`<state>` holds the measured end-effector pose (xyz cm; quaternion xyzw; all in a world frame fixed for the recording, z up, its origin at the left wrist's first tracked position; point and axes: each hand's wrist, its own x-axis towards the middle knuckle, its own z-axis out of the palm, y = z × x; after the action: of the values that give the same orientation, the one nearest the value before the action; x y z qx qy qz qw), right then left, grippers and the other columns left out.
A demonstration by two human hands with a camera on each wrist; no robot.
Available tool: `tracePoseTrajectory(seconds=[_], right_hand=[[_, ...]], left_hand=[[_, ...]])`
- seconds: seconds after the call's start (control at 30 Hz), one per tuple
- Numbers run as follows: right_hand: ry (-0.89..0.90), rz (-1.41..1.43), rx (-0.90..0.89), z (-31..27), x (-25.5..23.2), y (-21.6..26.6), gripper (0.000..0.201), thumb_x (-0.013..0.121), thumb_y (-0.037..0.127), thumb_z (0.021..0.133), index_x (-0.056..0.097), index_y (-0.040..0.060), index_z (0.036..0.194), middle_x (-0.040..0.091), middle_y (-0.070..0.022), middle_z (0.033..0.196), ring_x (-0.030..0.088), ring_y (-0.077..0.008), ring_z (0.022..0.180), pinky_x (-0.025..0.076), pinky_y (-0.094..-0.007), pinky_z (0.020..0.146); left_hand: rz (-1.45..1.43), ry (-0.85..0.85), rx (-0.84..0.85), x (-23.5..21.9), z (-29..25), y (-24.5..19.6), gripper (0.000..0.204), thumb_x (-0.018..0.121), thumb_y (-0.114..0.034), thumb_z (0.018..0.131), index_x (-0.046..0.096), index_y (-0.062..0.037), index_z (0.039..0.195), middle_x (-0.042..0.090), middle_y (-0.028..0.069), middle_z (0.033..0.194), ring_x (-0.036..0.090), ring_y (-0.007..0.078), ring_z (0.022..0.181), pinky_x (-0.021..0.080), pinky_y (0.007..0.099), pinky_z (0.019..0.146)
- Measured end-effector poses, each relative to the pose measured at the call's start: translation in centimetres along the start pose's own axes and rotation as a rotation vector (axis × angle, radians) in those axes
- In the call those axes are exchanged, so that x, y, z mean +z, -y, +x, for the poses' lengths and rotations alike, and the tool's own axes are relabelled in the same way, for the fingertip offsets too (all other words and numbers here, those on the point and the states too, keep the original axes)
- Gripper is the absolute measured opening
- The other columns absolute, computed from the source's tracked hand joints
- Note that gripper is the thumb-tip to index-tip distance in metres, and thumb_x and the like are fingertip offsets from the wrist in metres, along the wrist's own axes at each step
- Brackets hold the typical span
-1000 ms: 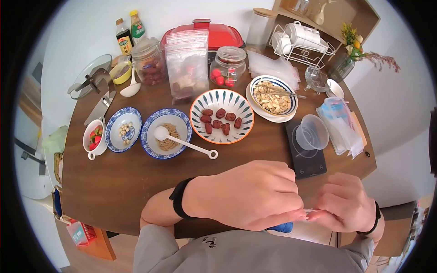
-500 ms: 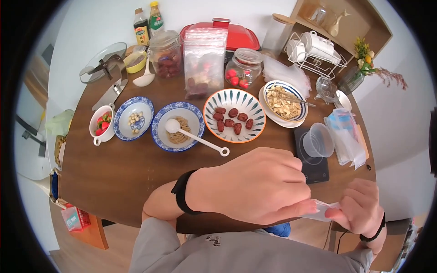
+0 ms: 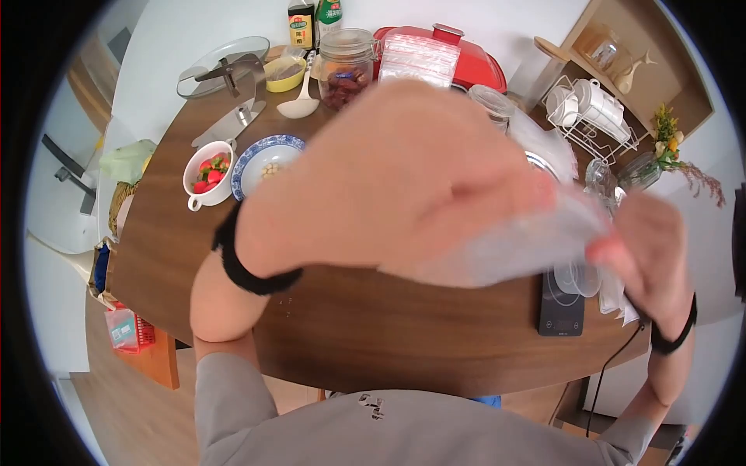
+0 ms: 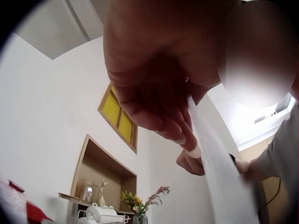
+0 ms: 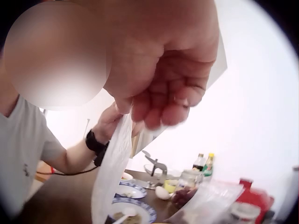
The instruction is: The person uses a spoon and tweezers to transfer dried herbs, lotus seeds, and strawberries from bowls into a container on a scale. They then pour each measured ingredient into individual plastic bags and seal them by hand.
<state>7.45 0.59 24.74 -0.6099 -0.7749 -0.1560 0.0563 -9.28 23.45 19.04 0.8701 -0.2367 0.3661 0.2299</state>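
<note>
Both hands are raised over the table, with a translucent plastic bag [image 3: 528,237] stretched between them, blurred in the head view. My left hand [image 3: 396,186] pinches one side of its edge with curled fingers. The other side is pinched by my right hand [image 3: 653,248]. In the left wrist view the bag [image 4: 222,163] hangs below the left hand [image 4: 159,70]; in the right wrist view the bag [image 5: 114,163] hangs below the right hand [image 5: 163,70]. Behind the left hand, the date plate and the bowl with the white spoon [image 5: 122,218] are hidden in the head view.
On the left are a white bowl of strawberries [image 3: 194,177], a blue-rimmed bowl [image 3: 247,167], a knife [image 3: 233,124] and a ladle [image 3: 299,105]. A jar of dates [image 3: 346,70] and a red cooker [image 3: 482,66] stand behind. A black scale [image 3: 561,314] and a cup rack [image 3: 590,116] are right.
Both hands have risen from the table's front edge, the bag now spread wider between them. The head view has shifted, so the table's items appear further right.
</note>
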Motion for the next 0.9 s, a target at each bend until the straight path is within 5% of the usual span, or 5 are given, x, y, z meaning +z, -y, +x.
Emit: tracePoseTrajectory(seconds=[0.13,0.27,0.33,0.43,0.9], right_hand=[[-0.235,0.168,0.131,6.6,1.7,-1.2,0.029,0.064,0.023,0.09,0.062,-0.0063,0.092,0.06,-0.0078,0.077,0.057,-0.0219,0.076,0.045,-0.0327,0.072],[-0.106,0.219,0.279,11.3,2.8,-3.8,0.026,0.058,0.021,0.095,0.06,-0.0048,0.096,0.06,-0.0051,0.079,0.056,-0.0137,0.079,0.047,-0.0301,0.076],[-0.089,0.26,0.247,13.4,4.2,-5.9,0.023,0.054,0.019,0.098,0.059,-0.0034,0.099,0.059,-0.0041,0.08,0.055,-0.0109,0.078,0.046,-0.0275,0.076],[-0.132,0.332,0.111,15.4,7.3,-9.1,0.024,0.053,0.021,0.099,0.058,-0.0033,0.097,0.059,-0.0031,0.079,0.055,-0.0106,0.077,0.046,-0.0269,0.076],[0.183,0.666,0.167,20.6,18.4,-18.8,0.024,0.057,0.021,0.097,0.065,-0.0016,0.093,0.061,-0.0001,0.077,0.054,-0.0084,0.074,0.046,-0.0267,0.072]], left_hand=[[-0.097,-0.047,-0.45,-2.1,0.8,2.3,0.022,0.062,-0.023,0.093,0.07,-0.0021,0.095,0.069,0.0026,0.083,0.063,0.0156,0.074,0.049,0.0274,0.068],[-0.067,-0.205,-0.408,-2.4,0.3,5.8,0.03,0.054,-0.025,0.098,0.07,0.0002,0.102,0.069,0.0041,0.07,0.06,0.0058,0.06,0.043,0.0208,0.054],[-0.025,-0.299,-0.472,-3.0,-0.6,6.5,0.068,0.072,-0.034,0.085,0.045,0.0051,0.134,0.057,0.0168,0.117,0.056,0.0217,0.104,0.048,0.0307,0.085],[0.117,-0.689,-0.52,-1.8,-2.3,7.5,0.032,0.062,-0.027,0.093,0.065,-0.0021,0.112,0.069,0.004,0.099,0.062,0.0136,0.092,0.048,0.0278,0.083],[0.085,-0.32,-0.714,0.3,-6.8,10.6,0.025,0.065,-0.022,0.088,0.064,-0.0002,0.101,0.067,0.0095,0.087,0.064,0.0181,0.081,0.05,0.0307,0.073]])
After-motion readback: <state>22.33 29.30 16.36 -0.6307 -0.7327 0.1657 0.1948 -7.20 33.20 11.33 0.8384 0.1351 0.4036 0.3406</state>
